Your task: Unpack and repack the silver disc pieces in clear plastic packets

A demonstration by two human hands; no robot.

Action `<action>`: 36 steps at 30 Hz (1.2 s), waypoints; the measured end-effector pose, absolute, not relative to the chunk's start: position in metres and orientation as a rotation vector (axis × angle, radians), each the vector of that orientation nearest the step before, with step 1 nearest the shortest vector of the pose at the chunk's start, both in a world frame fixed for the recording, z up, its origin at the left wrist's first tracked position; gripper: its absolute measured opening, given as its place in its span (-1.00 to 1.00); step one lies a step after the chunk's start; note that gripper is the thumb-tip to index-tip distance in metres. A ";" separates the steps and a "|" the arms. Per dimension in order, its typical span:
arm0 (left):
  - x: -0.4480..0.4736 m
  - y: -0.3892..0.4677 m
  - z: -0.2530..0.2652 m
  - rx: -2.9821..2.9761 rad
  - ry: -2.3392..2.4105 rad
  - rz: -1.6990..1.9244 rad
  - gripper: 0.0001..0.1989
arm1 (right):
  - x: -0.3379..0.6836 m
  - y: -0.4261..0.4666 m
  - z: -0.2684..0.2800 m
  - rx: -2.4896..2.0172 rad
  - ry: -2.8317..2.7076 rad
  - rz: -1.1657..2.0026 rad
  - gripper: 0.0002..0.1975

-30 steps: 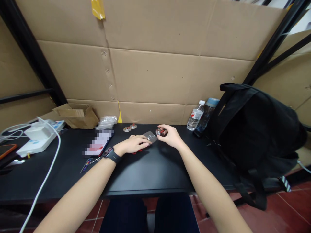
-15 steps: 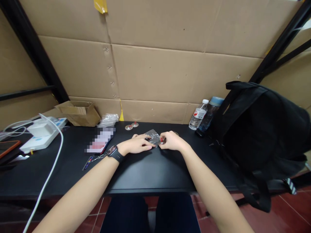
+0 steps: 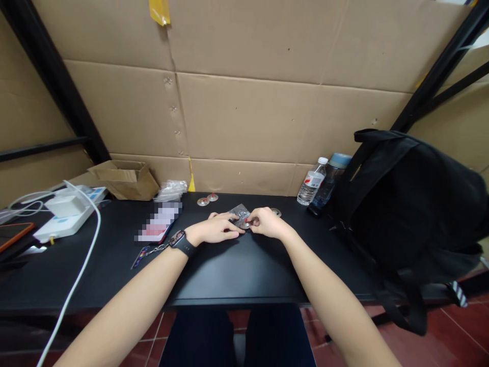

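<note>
Right hand (image 3: 264, 223) pinches disc (image 3: 245, 226), earlier right of bag (image 3: 240, 209), now overlapping it; inside or atop, I cannot tell. Left hand (image 3: 216, 229) touches bag, finger grip undeterminable.

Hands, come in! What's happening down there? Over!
Left hand touching small clear plastic bag. Right hand pinching shiny round red-marked disc at bag's edge. Another disc partly hidden behind right hand.

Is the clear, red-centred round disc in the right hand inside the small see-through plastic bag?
Cannot tell: the disc overlaps the plastic bag in this view, but the right hand hides part of the disc.
</note>
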State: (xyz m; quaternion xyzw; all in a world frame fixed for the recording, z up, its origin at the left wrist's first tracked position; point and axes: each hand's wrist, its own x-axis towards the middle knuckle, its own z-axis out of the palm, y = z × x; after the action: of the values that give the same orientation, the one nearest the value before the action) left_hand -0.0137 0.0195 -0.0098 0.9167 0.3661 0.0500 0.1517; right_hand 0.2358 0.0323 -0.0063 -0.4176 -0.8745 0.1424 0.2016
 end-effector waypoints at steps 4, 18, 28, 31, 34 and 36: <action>-0.013 0.018 -0.009 2.633 1.025 0.163 -0.66 | 0.234 0.034 -0.009 -1.220 -2.385 0.253 -0.88; -0.012 0.017 -0.006 2.644 1.021 0.170 -0.68 | 0.211 0.034 -0.021 -1.468 -2.276 -0.120 -0.69; -0.017 0.024 -0.011 2.700 1.077 0.373 -0.78 | 0.214 0.038 -0.023 -1.346 -2.297 0.037 -0.76; -0.016 0.028 -0.015 2.674 1.107 0.553 -0.61 | 0.230 0.044 -0.019 -1.070 -2.321 0.294 -0.77; -0.014 0.030 -0.018 2.650 1.246 0.702 -0.45 | 0.244 0.048 -0.014 -1.008 -2.298 0.319 -0.82; -0.013 0.029 -0.018 2.665 1.335 0.740 -0.51 | 0.247 0.050 -0.015 -1.015 -2.315 0.307 -0.72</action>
State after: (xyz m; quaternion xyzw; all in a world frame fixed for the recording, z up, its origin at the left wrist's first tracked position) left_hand -0.0128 0.0293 -0.0182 0.8672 0.4345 0.2409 0.0352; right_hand 0.2469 0.0500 -0.0146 -0.3813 -0.8691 0.1154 0.2933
